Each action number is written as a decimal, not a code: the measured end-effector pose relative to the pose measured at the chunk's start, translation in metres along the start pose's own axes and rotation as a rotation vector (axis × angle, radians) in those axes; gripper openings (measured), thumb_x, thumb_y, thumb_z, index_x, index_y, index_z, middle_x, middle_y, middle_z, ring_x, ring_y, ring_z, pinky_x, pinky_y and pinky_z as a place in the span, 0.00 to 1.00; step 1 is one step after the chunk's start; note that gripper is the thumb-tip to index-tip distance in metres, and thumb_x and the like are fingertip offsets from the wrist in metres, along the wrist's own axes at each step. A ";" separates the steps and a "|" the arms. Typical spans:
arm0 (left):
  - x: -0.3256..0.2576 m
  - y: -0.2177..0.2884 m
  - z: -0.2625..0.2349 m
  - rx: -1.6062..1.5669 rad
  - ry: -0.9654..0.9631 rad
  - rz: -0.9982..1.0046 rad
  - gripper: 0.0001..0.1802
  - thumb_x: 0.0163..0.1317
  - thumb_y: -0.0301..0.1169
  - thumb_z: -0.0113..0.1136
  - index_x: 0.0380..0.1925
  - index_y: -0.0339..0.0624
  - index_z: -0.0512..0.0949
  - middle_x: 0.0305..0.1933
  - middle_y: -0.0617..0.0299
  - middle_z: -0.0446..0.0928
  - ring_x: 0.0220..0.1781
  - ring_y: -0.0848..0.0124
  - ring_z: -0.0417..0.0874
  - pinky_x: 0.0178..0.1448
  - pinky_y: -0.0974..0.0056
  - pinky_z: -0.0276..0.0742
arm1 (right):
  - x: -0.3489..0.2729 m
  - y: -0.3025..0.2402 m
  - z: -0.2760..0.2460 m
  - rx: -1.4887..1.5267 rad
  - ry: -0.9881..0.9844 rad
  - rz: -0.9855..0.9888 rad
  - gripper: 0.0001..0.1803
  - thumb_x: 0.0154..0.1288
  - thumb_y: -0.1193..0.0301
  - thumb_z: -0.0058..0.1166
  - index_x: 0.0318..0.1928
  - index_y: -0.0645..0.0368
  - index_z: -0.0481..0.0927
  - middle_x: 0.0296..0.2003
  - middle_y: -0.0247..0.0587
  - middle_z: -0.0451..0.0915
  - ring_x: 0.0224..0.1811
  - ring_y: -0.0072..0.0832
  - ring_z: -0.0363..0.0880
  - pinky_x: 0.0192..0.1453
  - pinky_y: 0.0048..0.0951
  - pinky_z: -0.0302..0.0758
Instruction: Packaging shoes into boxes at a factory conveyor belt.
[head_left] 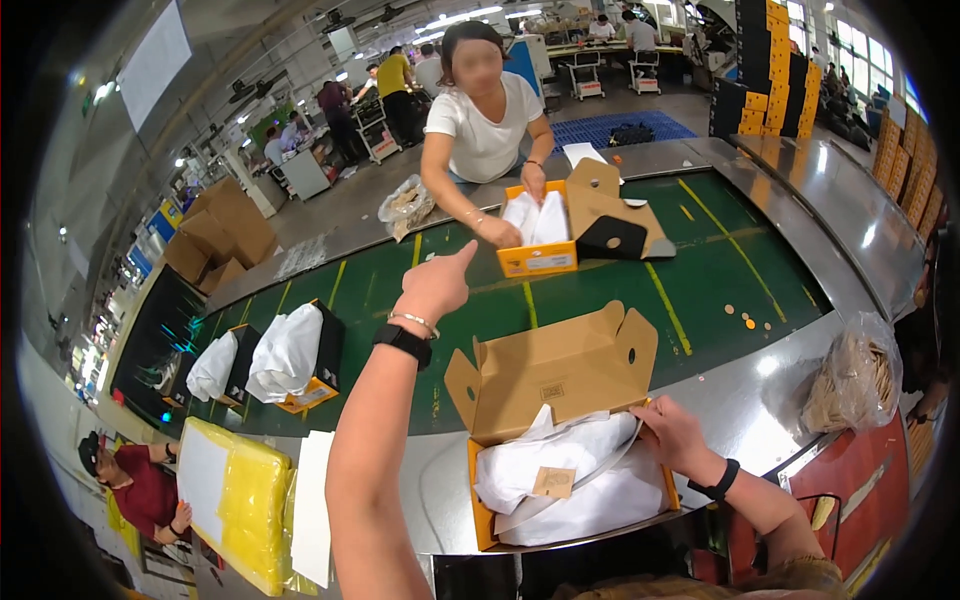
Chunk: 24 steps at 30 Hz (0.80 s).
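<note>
My left hand (pixel 437 282) is raised over the green conveyor belt (pixel 600 290), index finger pointing toward the person across it; it holds nothing. A black watch and a thin bracelet sit on that wrist. My right hand (pixel 672 432) grips the right rim of an open orange shoe box (pixel 484 510) in front of me. White tissue paper (pixel 560 480) and a small brown packet (pixel 553 482) fill the box. Its brown cardboard lid (pixel 555 370) stands open behind.
Across the belt a person in a white shirt handles tissue in another open orange box (pixel 538 258). Two black boxes with white paper (pixel 290 355) ride the belt at left. Yellow-wrapped sheets (pixel 240 495) lie lower left; a clear bag of brown items (pixel 855 375) sits right.
</note>
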<state>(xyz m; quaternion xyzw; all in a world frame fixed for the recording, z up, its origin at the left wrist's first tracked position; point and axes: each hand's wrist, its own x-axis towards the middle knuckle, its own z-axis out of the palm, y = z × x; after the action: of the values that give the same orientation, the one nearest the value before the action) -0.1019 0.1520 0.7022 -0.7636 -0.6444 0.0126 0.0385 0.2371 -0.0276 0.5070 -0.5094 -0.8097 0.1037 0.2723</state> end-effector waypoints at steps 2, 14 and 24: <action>0.012 0.004 0.002 0.001 -0.045 -0.023 0.41 0.56 0.28 0.56 0.71 0.63 0.57 0.49 0.52 0.81 0.50 0.55 0.82 0.50 0.53 0.78 | -0.002 -0.002 0.000 0.019 0.001 -0.004 0.23 0.50 0.78 0.58 0.50 0.50 0.79 0.36 0.38 0.74 0.37 0.39 0.78 0.37 0.36 0.76; -0.102 0.026 0.038 0.002 -0.392 0.144 0.33 0.57 0.34 0.53 0.66 0.62 0.67 0.49 0.52 0.82 0.50 0.55 0.82 0.51 0.53 0.79 | -0.012 -0.007 -0.011 0.008 0.012 -0.075 0.23 0.48 0.76 0.63 0.49 0.53 0.78 0.40 0.37 0.75 0.42 0.37 0.77 0.41 0.36 0.76; -0.109 -0.092 0.169 -0.015 -0.489 -0.341 0.19 0.64 0.35 0.45 0.52 0.60 0.80 0.55 0.59 0.80 0.56 0.57 0.81 0.54 0.53 0.78 | -0.027 -0.026 -0.005 -0.003 -0.092 0.047 0.33 0.48 0.73 0.65 0.59 0.55 0.72 0.53 0.44 0.72 0.53 0.45 0.74 0.53 0.38 0.75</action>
<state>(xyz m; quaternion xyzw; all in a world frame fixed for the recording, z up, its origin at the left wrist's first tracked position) -0.2228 0.0671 0.5373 -0.6190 -0.7536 0.1846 -0.1220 0.2285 -0.0641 0.5133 -0.5235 -0.8092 0.1322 0.2317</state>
